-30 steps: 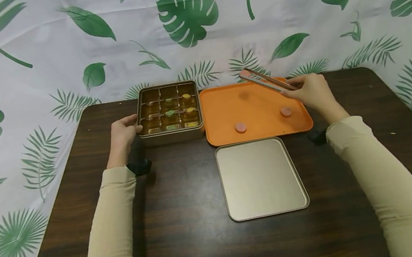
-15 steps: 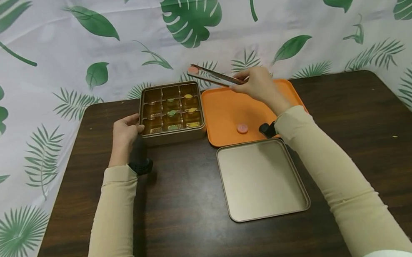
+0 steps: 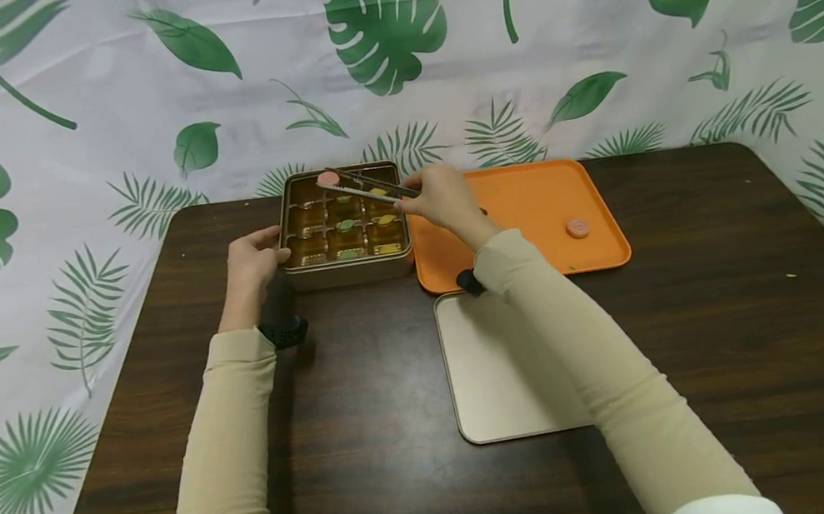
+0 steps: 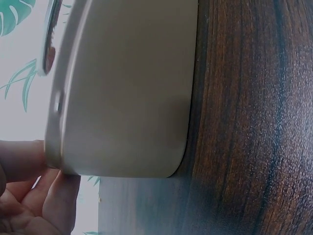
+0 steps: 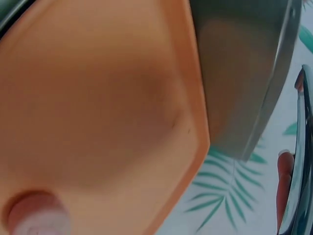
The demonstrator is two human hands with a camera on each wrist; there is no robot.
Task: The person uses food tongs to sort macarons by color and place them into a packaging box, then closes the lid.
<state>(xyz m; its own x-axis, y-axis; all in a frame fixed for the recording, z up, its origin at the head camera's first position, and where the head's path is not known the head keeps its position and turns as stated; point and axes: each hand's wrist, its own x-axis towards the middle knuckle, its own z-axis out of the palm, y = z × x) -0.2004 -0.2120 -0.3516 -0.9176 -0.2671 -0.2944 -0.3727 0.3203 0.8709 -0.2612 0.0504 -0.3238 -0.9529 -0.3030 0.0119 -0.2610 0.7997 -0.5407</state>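
Note:
My left hand (image 3: 250,265) grips the left rim of a square tin (image 3: 349,275), thumb in front and fingers behind. Inside, a brown divided insert (image 3: 305,220) holds green and yellow pieces in its middle and right columns. With my right hand (image 3: 443,195) I hold metal tongs (image 3: 369,193) over the tin. A round pink piece (image 3: 329,180) sits between the tong tips, above the back left compartments. The tin's plain side wall (image 4: 127,93) fills much of the left wrist view, with my fingertips (image 4: 61,200) at its rim.
Right of the tin lies an orange tray (image 3: 524,174) with a pink piece (image 3: 577,228) on it. Another pink piece (image 5: 39,215) shows on the tray in the right wrist view. A flat metal lid (image 3: 504,381) lies in front, partly under my right forearm.
My right hand has carried the tongs and pink piece leftward from above the tray to over the tin. My left hand has stayed at the tin's rim.

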